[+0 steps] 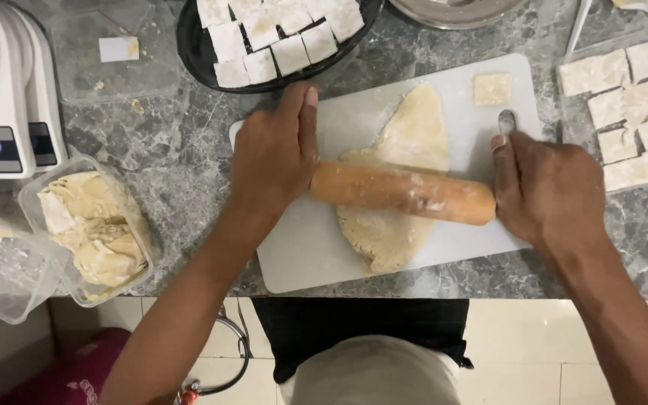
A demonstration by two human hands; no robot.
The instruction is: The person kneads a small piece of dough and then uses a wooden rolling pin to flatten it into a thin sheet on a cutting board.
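Observation:
A wooden rolling pin [403, 193] lies across a flattened sheet of pale dough [406, 146] on a white cutting board [301, 251]. My left hand [273, 154] presses flat on the pin's left end, fingers stretched forward. My right hand [541, 187] covers the pin's right end the same way. One small square of cut dough [492, 88] sits at the board's far right corner.
A black tray [189, 45] at the back holds several cut dough squares; more squares [631, 112] lie on the right. A clear tub of dough scraps [91, 225] and a white kitchen scale [1, 90] stand on the left of the grey marble counter [181, 150], whose edge is just below the board.

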